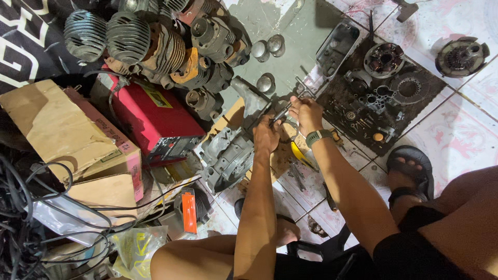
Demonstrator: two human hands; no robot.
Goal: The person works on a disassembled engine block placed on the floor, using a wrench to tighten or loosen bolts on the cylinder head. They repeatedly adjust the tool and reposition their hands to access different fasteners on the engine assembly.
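Gripping a slim metal tool (280,113), the left hand (266,136) is closed around its handle end, while the right hand (307,114) is closed on a small part at the tip, above the grey engine crankcase (228,150) on the tiled floor (456,135). That cast casing is judged heavy, stiff and oily-slick, best taken by its thick outer rim. Finned cylinders (129,39), a red box (155,116) and a dark mat of small parts (378,93) are crowded close around.
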